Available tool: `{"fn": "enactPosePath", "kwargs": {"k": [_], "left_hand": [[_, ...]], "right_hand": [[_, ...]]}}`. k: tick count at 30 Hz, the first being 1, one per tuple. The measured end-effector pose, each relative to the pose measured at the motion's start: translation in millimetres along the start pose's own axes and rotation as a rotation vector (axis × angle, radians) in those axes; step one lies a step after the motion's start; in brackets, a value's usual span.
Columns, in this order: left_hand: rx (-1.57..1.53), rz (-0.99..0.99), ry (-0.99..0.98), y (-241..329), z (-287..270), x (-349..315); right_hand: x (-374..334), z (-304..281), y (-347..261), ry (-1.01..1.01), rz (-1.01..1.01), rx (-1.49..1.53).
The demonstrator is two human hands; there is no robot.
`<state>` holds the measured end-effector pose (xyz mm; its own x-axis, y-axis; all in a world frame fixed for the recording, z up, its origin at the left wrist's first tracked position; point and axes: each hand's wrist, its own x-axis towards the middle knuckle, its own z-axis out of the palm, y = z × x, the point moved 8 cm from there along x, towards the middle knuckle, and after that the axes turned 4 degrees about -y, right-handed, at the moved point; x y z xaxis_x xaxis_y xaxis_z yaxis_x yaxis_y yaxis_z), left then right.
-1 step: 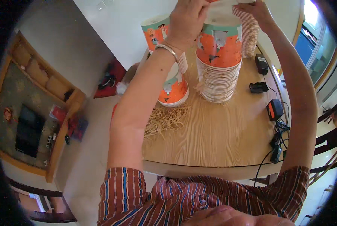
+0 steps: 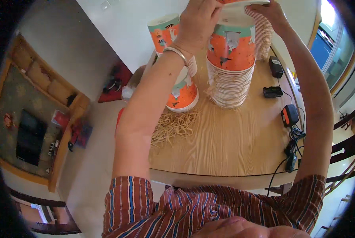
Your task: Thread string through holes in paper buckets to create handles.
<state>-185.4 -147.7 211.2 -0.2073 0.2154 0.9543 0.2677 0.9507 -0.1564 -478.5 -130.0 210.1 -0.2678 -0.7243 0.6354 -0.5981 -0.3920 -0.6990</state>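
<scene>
In front of me rises a tall stack of nested paper buckets (image 2: pixel 231 85), turned upside down, white rims below and an orange and green printed wall on top. Above its white base I hold another paper bucket (image 2: pixel 249 3), of which only the white rim and a bit of orange show; the rest is cut off by the upper edge. My left hand (image 2: pixel 201 23), with a bangle at the wrist, is closed on the rim's left side. My right hand (image 2: pixel 272 14) pinches the rim at the right.
Left of the stack stand a short bucket stack (image 2: pixel 183 97) and a taller one (image 2: pixel 163 33). Another tall stack (image 2: pixel 262 35) is behind at right. Loose tan twine (image 2: pixel 175 127) lies on the wooden table (image 2: pixel 225 150). Black adapters (image 2: pixel 289 115) with cables line the right edge.
The held bucket's rim has shifted slightly and shows more clearly between my hands. Both hands stay in nearly the same place; the stacks have not moved.
</scene>
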Motion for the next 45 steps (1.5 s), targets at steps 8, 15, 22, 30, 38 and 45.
{"fn": "enactPosePath", "kwargs": {"k": [8, 15, 22, 30, 38, 45], "left_hand": [[0.293, 0.176, -0.127, 6, 9, -26], [0.284, 0.179, -0.084, -5, 7, -40], [0.273, 0.226, -0.176, 10, 12, -59], [0.276, 0.244, -0.230, 18, 16, -85], [0.276, 0.222, -0.279, 18, 21, -108], [0.257, 0.196, -0.297, 18, 29, -121]], "right_hand": [[-20, 3, 64, 0.109, -0.057, 0.013], [-20, 21, 94, 0.066, 0.105, 0.230], [-44, 58, 76, 0.003, 0.148, 0.287], [-55, 62, 87, -0.183, -0.032, 0.249], [-63, 59, 115, -0.187, 0.133, 0.396], [-65, 54, 133, -0.208, 0.128, 0.424]]}}
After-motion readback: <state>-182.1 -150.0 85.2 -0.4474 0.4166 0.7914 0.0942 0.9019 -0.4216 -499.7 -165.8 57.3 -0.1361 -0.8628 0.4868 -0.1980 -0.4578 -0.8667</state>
